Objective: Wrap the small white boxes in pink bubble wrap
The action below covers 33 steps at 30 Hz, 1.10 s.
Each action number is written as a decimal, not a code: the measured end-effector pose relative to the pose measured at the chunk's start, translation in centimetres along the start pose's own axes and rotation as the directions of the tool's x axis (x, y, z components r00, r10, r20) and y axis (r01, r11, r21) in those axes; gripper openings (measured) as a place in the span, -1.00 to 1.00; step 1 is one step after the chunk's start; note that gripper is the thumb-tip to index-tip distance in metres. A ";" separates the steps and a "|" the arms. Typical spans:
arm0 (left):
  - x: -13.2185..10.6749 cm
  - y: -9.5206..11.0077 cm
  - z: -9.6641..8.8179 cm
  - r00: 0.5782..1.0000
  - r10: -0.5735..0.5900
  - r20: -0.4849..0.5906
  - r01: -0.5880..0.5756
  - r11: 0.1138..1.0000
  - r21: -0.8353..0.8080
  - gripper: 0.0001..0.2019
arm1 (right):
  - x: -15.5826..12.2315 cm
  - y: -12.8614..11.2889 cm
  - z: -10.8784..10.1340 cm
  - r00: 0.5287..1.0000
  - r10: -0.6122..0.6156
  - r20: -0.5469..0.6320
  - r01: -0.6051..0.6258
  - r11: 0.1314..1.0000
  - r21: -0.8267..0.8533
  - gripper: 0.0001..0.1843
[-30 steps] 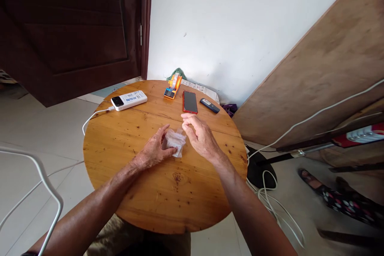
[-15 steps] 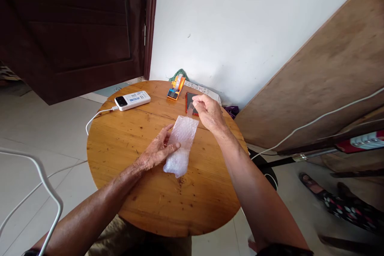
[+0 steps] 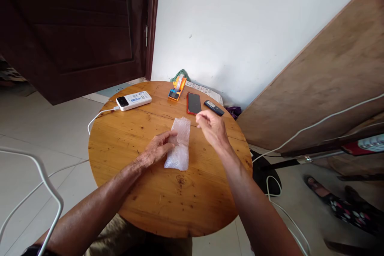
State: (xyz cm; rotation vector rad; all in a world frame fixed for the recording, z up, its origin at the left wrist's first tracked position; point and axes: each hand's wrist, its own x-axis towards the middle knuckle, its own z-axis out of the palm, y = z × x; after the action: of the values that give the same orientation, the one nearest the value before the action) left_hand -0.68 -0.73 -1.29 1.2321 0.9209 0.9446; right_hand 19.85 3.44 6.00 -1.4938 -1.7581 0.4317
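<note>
Resting on bubble wrap (image 3: pixel 180 144), left fingers (image 3: pixel 168 135) gape; right fingers (image 3: pixel 205 117) curl nearby, hold unclear.

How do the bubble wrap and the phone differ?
The bubble wrap is pale and crinkled; the phone is dark with red edges. The left hand touches the bubble wrap, while the phone lies farther back. The bubble wrap looks longer than the phone. Both are oblong.

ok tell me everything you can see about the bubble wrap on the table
The bubble wrap is a translucent, whitish, plastic-looking piece, roughly rectangular, with a bumpy, shiny surface and uneven ends. It lies lengthwise away from the person on the wooden table, creased near its middle. The left hand touches its left side; the right hand is apart from it.
</note>
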 end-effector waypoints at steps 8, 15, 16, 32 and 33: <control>-0.2 0.6 0.2 0.999 -0.021 -0.043 0.011 0.975 -0.222 -0.46 | -4.7 -3.2 2.6 0.946 0.146 0.289 -0.023 0.921 -0.390 -0.73; 0.1 0.6 -0.1 0.994 -0.011 -0.112 -0.017 0.969 -0.247 -0.46 | -4.2 -0.3 2.1 0.975 0.155 0.158 -0.108 0.958 -0.267 -0.81; 0.1 0.6 -0.2 0.991 -0.018 -0.129 -0.014 0.970 -0.244 -0.46 | -4.3 0.5 1.8 0.977 0.160 0.139 -0.130 0.970 -0.204 -0.81; -1.2 0.7 -0.6 0.922 0.353 -0.157 -0.215 0.807 0.549 -0.52 | -5.1 4.7 0.5 0.959 0.278 0.064 -0.269 0.956 -0.114 -0.78; -1.2 0.6 -0.6 0.920 0.362 -0.153 -0.221 0.798 0.561 -0.58 | -5.1 4.7 0.5 0.959 0.278 0.056 -0.270 0.955 -0.119 -0.79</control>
State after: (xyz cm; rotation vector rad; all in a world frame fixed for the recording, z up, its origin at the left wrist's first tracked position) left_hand -1.73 -1.63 -0.67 1.8018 1.2775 1.1545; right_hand 22.68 -0.08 0.73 -1.8327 -1.6557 0.5422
